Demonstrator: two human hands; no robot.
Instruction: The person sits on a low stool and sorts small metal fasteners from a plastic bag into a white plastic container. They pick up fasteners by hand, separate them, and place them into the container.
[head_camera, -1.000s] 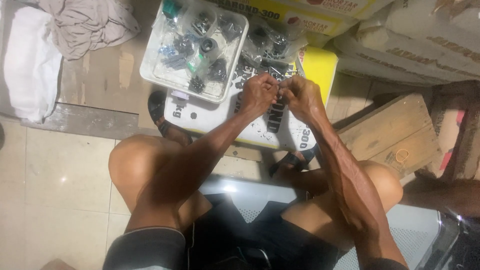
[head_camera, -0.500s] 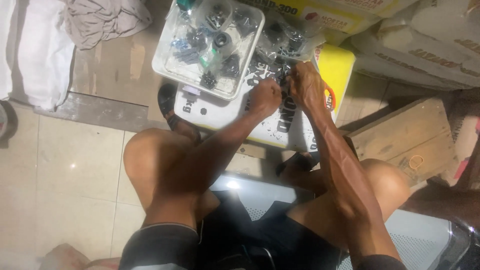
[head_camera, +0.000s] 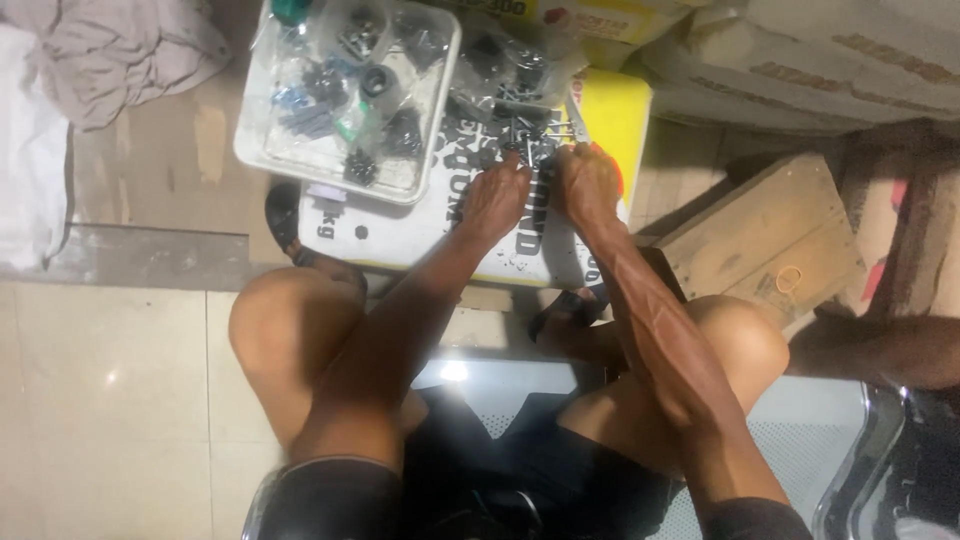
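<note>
Together, our two hands meet over a small cluster of dark metal parts (head_camera: 535, 140), thin pins and little fittings that lie on the white and yellow box (head_camera: 420, 225) in front of our knees. Our left hand (head_camera: 495, 195) is curled, fingertips pinched down at the near edge of the cluster; what exactly it grips is too small for us to tell. Our right hand (head_camera: 588, 180) is likewise closed in a pinch, fingers bent onto the same heap just beside the left, and we cannot make out the piece between them. The two hands are nearly touching.

To the left of the parts, resting on the box's far corner, sits a shallow white plastic tray (head_camera: 262, 150) filled with clear bags of black hardware, round knobs and gear-like pieces. More loose bags of parts (head_camera: 505, 65) lie just beyond our hands. Our bare knees frame the box, and dark sandals (head_camera: 285, 215) peek out under its near edge.

A wooden crate (head_camera: 760, 235) stands to the right, well apart from the hands, with pale sacks (head_camera: 800, 60) stacked behind it. Crumpled cloth (head_camera: 120, 50) lies on the floor to the far left, by the tiled floor (head_camera: 100, 400).
</note>
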